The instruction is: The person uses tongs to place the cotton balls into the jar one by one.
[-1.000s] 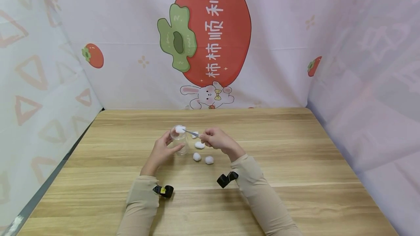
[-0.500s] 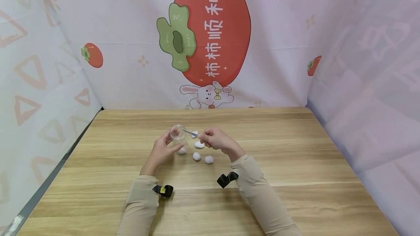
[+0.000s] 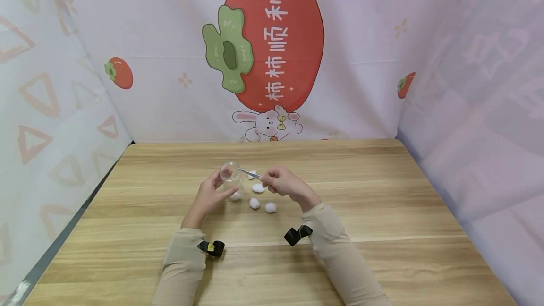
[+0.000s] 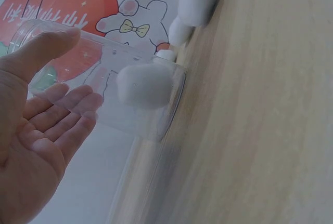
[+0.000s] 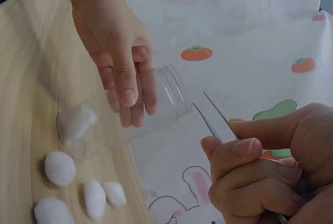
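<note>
My left hand [image 3: 208, 198] grips a clear plastic jar [image 3: 231, 172], thumb on one side and fingers on the other. The jar stands uncapped on the table, with one white cotton ball [image 4: 145, 85] at its bottom. Pinched in my right hand [image 3: 288, 185] is a pair of metal tweezers [image 3: 250, 173]. Their tips are spread apart with nothing between them, just outside the jar's mouth, as the right wrist view shows. Several more cotton balls [image 3: 254, 203] lie on the table to the right of the jar, some of them below the tweezers.
The wooden table [image 3: 374, 230] is bounded at the back by a printed cloth [image 3: 361, 98] with a large red persimmon. Pale cloth walls rise at left and right. Each wrist wears a black camera, such as the right wrist camera [image 3: 293, 236].
The cotton ball in the tweezers was let go and dropped to the jar's bottom. My right hand has since drawn slightly right with the tweezers. My left hand stays on the jar.
</note>
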Action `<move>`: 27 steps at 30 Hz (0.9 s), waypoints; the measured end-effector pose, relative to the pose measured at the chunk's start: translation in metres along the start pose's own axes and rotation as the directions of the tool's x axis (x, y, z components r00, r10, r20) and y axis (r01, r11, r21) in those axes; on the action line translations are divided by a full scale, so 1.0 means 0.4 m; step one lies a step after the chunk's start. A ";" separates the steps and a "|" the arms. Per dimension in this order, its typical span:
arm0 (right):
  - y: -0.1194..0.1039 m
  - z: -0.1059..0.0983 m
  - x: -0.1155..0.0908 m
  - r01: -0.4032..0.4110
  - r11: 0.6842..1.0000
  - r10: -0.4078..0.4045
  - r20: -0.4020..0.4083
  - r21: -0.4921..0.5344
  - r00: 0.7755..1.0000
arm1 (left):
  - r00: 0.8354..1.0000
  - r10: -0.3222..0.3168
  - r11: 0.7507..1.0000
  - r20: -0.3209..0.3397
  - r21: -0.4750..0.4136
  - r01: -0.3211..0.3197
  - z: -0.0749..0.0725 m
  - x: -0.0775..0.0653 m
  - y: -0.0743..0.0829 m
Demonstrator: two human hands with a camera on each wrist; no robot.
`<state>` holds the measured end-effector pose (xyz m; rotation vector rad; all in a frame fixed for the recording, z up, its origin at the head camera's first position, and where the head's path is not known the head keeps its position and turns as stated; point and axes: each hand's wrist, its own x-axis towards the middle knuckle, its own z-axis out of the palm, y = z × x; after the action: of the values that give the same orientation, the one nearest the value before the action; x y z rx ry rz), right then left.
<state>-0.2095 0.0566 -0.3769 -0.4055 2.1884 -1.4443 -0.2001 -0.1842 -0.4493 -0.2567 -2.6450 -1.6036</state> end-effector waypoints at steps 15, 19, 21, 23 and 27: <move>0.032 -0.022 -0.025 -0.043 0.998 0.043 -0.013 0.038 0.999 | 1.000 0.005 1.000 0.001 -0.007 -0.005 0.002 0.000 0.001; 0.038 -0.028 -0.029 -0.056 0.998 0.056 -0.022 0.040 0.998 | 1.000 0.006 1.000 0.002 -0.003 -0.006 0.002 0.000 0.001; 0.042 -0.031 -0.031 -0.061 0.997 0.063 -0.023 0.047 0.998 | 1.000 0.005 1.000 0.001 -0.003 -0.005 0.001 0.000 0.001; 0.045 -0.032 -0.033 -0.067 0.996 0.069 -0.024 0.053 0.997 | 1.000 0.001 1.000 0.001 -0.001 -0.001 0.001 0.001 0.001; 0.052 -0.033 -0.038 -0.068 0.996 0.070 -0.025 0.059 0.997 | 1.000 -0.009 1.000 -0.001 -0.003 0.009 0.001 0.001 0.001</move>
<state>-0.2036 0.0825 -0.3880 -0.2887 2.1541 -1.4803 -0.2002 -0.1838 -0.4491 -0.2435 -2.6466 -1.6105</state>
